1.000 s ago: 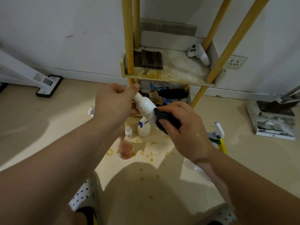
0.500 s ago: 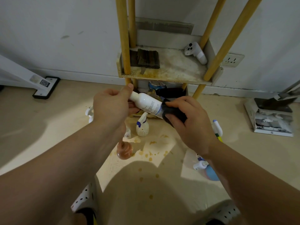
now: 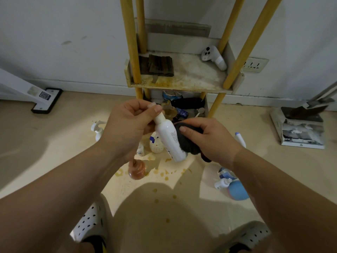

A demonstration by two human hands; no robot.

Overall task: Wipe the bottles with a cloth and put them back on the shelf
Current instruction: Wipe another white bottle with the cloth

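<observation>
Wiping: right hand (image 3: 213,141) grips dark cloth (image 3: 187,145) against white bottle (image 3: 169,141) side.
Anchor: left hand (image 3: 127,128) pinches cap end, freeing body for rubbing.
Shelf (image 3: 182,83): front edge just beyond hands.

yellow wooden shelf posts (image 3: 127,33) (image 3: 141,24) (image 3: 231,24) (image 3: 251,42): 4 | white plastic bottle (image 3: 169,141): 1 | dark grey cloth (image 3: 187,145): 1 | white perforated clogs (image 3: 91,223) (image 3: 249,238): 2 | white handheld controller (image 3: 214,56): 1 | folded brown cloth (image 3: 158,65): 1 | round pink bottle (image 3: 137,170): 1

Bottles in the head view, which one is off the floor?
The white bottle with printed text, held by its cap in the left hand while the right hand presses a dark cloth against its side. The rest sit on the floor.
</observation>
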